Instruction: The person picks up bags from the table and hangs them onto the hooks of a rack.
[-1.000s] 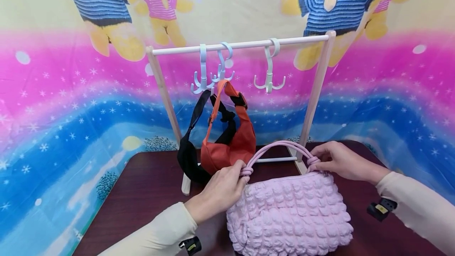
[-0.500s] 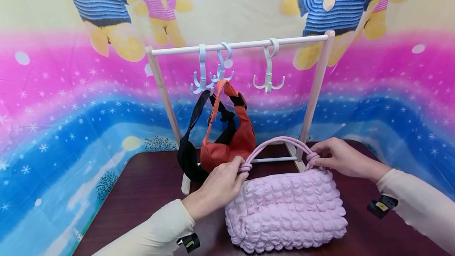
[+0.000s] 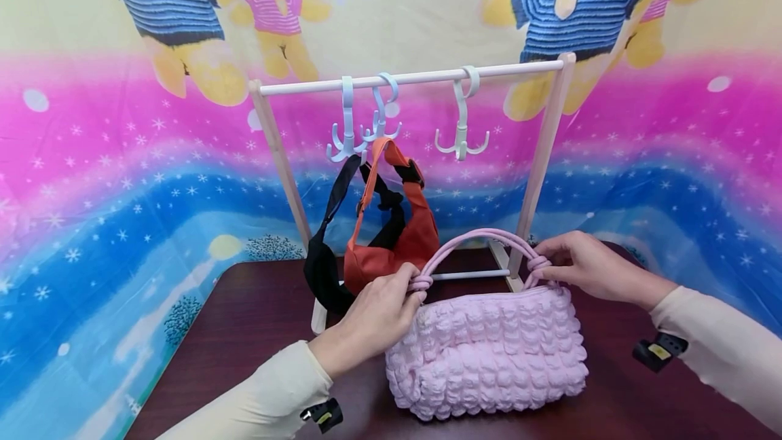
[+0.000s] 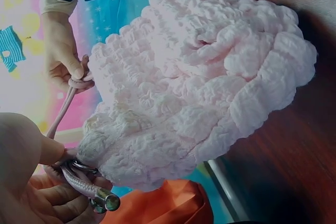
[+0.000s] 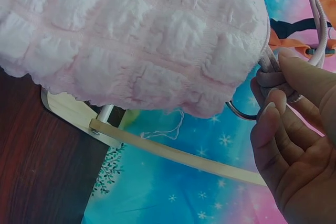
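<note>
A puffy pink handbag (image 3: 489, 352) hangs between both hands at the front of the table, its double-cord handle (image 3: 479, 235) arching up above it. My left hand (image 3: 379, 311) pinches the knot at the handle's left end; metal cord tips (image 4: 111, 202) poke out by the fingers in the left wrist view. At the other end, my right hand (image 3: 580, 267) pinches the right knot (image 5: 275, 80) between thumb and fingers, with a metal ring (image 5: 242, 113) just beside it. Behind the left hand, an orange bag (image 3: 391, 260) and a black bag (image 3: 324, 270) hang by their straps.
A wooden rack (image 3: 540, 155) with a white top rail (image 3: 421, 77) stands at the back of the dark red table (image 3: 244, 331). Two blue hooks (image 3: 348, 121) are on the rail's left part; a pale green hook (image 3: 461, 121) hangs further right with bare prongs. A printed cloth surrounds the table.
The pink handbag has risen and moved slightly away from me, its lower edge now fully in the head view. Both hands keep their grip on the knots.
</note>
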Available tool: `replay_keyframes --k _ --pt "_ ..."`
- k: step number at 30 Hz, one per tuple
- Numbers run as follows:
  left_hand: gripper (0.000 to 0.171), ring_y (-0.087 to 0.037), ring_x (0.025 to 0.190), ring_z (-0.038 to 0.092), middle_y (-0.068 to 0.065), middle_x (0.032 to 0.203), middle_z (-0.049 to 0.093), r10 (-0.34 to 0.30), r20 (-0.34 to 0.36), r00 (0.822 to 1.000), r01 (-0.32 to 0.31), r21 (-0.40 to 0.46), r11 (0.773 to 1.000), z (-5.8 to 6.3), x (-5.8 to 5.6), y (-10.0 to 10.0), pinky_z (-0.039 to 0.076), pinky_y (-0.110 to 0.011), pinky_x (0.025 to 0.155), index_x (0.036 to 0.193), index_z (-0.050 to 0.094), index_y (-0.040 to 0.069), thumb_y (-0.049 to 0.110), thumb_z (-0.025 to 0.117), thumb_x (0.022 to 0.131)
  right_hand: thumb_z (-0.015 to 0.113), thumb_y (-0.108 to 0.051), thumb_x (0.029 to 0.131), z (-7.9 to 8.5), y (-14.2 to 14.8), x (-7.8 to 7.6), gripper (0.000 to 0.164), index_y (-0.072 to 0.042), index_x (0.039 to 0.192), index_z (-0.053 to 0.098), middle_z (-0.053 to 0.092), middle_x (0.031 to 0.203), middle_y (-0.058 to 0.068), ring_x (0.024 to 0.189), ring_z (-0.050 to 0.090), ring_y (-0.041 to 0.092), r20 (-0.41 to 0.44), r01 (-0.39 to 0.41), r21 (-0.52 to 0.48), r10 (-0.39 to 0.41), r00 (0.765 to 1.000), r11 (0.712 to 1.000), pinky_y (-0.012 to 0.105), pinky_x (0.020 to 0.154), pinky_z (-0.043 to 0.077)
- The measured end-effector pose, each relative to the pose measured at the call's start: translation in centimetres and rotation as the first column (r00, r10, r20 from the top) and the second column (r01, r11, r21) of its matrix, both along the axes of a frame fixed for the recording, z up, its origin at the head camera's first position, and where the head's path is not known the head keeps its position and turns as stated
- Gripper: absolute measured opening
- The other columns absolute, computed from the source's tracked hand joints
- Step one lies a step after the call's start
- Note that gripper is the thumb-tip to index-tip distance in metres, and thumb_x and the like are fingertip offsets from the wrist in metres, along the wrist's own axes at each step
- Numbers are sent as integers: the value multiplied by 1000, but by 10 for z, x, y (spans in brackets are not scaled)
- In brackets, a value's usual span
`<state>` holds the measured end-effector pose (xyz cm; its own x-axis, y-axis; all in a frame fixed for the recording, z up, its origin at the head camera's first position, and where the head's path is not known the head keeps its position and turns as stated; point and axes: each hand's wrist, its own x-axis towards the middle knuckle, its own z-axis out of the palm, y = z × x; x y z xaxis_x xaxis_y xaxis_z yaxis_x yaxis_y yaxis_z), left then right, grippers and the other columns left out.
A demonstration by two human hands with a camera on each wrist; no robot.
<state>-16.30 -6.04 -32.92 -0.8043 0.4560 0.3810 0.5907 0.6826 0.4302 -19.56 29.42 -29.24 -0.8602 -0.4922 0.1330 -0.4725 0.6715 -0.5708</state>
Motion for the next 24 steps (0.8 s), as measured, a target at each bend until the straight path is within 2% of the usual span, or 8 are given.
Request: replay_keyframes --k 8,17,24 --pt "18 -7 69 55 4 86 64 -13 16 1000 12 21 1000 7 1 -2 48 -20 62 114 58 15 24 65 99 72 -14 93 8 -1 1 24 -3 114 72 77 94 2 72 67 5 -15 21 -15 -21 1000 1000 25 59 54" --pt "16 -6 65 53 5 82 61 -14 2 1000 13 29 999 15 -1 -3 46 -19 59 111 58 14 25 64 100 74 -8 91 13 -4 -2 14 -5 105 74 76 87 -1 67 67 4 -103 -10 -56 4 995 998 24 56 54" --pt "17 -7 62 51 4 79 58 -12 10 1000 11 40 999 22 -2 -3 44 -21 54 111 58 14 24 65 100 77 -9 88 18 -5 -3 14 -7 101 76 76 84 -1 63 65 4 -157 22 -44 -29 987 999 23 55 52"
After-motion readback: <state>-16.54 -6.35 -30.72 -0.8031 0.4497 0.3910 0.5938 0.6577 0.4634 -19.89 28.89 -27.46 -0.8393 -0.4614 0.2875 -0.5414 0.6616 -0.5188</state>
